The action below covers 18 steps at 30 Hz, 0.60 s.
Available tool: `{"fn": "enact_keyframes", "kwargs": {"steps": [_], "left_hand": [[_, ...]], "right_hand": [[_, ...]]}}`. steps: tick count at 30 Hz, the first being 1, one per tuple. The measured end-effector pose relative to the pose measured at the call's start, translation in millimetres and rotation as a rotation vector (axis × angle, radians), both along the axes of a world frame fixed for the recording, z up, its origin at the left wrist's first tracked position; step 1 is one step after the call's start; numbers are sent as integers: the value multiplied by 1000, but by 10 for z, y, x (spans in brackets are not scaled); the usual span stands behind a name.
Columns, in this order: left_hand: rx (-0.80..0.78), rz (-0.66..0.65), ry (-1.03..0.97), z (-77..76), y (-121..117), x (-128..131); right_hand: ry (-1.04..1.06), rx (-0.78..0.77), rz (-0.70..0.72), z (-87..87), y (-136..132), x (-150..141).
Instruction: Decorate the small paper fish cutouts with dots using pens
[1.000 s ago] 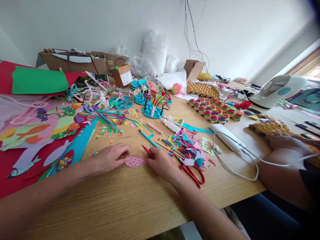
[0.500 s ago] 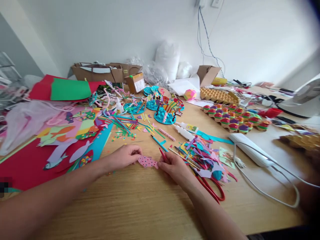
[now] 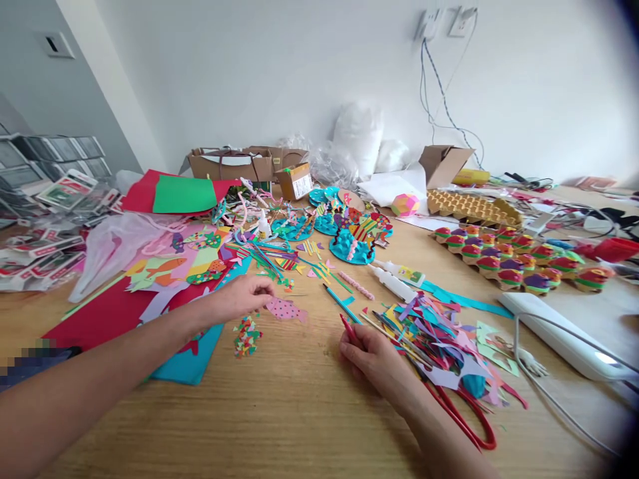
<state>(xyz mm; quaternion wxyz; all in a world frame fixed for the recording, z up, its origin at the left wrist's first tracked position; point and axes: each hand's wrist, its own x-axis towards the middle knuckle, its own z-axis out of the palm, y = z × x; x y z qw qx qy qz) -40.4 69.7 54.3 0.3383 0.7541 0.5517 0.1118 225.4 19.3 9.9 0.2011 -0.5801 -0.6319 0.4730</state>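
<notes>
- My left hand (image 3: 252,295) reaches in from near left, fingers pinching the pink paper fish (image 3: 287,311) by its left end.
- My right hand (image 3: 367,349) has its fingers around a red pen (image 3: 347,328), tip up.
- Worktop (image 3: 279,412) wood shows between my forearms; paper scraps (image 3: 444,339) crowd the right.
- Dark dots cover the fish.

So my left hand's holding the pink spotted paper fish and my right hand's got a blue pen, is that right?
Not quite: the pen in your right hand is red, as the head view shows. Your left hand does hold the pink spotted paper fish.
</notes>
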Motion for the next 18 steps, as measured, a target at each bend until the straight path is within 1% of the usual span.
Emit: {"fn": "enact_keyframes", "kwargs": {"steps": [2,5,8,10,14,18], "left_hand": [[41,78,10,91,77,-204],[90,215,23,214,192,-542],[121,345,21,299,288,-861],[129,424,12,350,335,-1039],[154,542,-8,469,388,-1306],[127,592,0,555,398,-1487]], "right_hand": [[-7,-9,7,1,-2,3],[-21,26,26,-21,3,19],[-29,77,49,-51,16,34],[-18,67,65,-65,24,36],[-18,31,68,-95,34,41],[-31,49,91,-138,41,58]]}}
